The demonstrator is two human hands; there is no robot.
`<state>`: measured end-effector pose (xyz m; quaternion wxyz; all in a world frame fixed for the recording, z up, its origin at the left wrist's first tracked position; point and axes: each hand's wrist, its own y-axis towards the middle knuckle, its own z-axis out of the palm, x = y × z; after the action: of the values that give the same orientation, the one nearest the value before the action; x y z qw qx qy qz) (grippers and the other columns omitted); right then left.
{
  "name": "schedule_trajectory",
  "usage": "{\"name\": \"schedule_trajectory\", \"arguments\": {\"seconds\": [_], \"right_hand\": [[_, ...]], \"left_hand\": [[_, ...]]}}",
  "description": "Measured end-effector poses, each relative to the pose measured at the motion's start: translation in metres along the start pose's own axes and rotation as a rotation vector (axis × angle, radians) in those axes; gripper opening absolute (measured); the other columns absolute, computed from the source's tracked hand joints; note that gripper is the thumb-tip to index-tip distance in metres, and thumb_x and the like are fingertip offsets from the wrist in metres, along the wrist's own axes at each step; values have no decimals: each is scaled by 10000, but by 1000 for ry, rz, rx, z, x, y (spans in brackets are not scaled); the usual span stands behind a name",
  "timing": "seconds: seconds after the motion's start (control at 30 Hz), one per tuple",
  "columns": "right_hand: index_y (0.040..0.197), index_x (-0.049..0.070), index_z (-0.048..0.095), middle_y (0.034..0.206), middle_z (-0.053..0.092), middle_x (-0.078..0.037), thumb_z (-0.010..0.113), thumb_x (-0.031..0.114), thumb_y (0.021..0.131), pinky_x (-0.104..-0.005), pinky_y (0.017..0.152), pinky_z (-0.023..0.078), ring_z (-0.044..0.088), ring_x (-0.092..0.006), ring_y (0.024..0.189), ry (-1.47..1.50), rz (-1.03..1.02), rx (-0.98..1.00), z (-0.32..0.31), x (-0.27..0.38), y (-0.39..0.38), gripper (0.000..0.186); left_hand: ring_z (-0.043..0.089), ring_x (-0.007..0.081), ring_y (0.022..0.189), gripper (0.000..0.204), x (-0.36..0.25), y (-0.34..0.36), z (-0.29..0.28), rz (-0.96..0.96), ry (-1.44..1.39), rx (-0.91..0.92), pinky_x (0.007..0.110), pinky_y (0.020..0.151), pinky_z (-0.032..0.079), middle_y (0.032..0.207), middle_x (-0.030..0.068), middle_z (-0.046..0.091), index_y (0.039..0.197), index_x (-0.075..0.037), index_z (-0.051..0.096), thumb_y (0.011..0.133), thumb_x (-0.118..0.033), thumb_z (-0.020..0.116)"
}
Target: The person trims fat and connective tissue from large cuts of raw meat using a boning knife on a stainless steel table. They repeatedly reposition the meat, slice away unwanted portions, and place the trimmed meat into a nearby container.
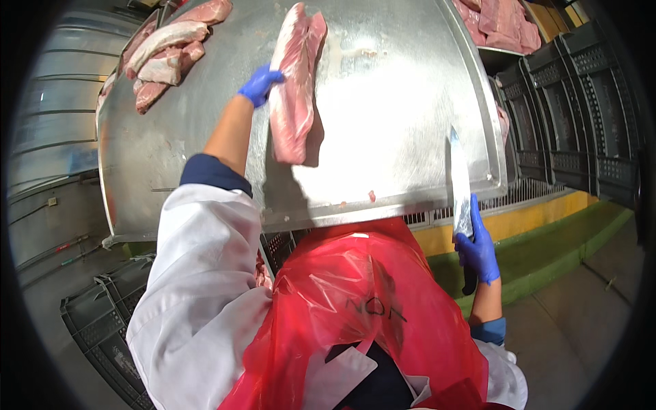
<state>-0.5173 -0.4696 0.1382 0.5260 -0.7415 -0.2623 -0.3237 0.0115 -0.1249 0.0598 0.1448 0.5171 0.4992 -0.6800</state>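
A long pork loin (294, 89), pale with fat along its left side and pinker on the right, lies lengthwise on the steel table (383, 157). My left hand (260, 85), in a blue glove, grips it by its left edge; some fingers are hidden against the meat. Off the table's front right corner, my right hand (481, 247), also gloved in blue, is closed round the dark handle of a long knife (460, 181). The blade points away from me over the table's right edge, apart from the loin.
Several cuts of meat (167, 55) lie at the table's far left. More meat (499, 24) is heaped beyond the far right corner. Black plastic crates (567, 102) stand along the right, and another crate (102, 328) is at the lower left. Small scraps (372, 196) lie near the front edge.
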Motion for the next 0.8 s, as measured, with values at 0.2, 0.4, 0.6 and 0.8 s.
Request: {"name": "schedule_trajectory", "arguments": {"seconds": [0.2,0.4,0.6,0.8], "right_hand": [[1627,235,154,954,642,-56,506,-68,860,-244,537,474,532,-82,618,166,-5,-7,-29,1,39,897],[1631,202,128,924,608,-32,465,-92,857,-213,465,392,432,-55,545,153,-197,142,-40,73,134,893],[1630,251,80,865,618,-63,521,11,896,-256,535,482,528,-91,588,102,-411,249,66,156,266,889],[1620,276,147,686,586,-71,554,79,918,-313,483,500,543,-147,515,-13,-265,662,244,267,326,835]], "left_hand": [[669,203,858,363,43,12,-9,29,452,-400,341,776,533,968,134,705,1147,4,631,812,-134,623],[672,294,786,371,-23,38,58,165,1113,-606,396,765,538,913,217,706,1040,27,667,829,-278,683],[570,129,673,202,-63,-14,10,385,-85,-466,300,581,461,797,37,611,1024,-44,682,908,-181,589],[472,100,665,138,-124,-94,13,421,-137,-360,247,566,388,809,21,525,1005,-28,593,931,-111,511]]}}
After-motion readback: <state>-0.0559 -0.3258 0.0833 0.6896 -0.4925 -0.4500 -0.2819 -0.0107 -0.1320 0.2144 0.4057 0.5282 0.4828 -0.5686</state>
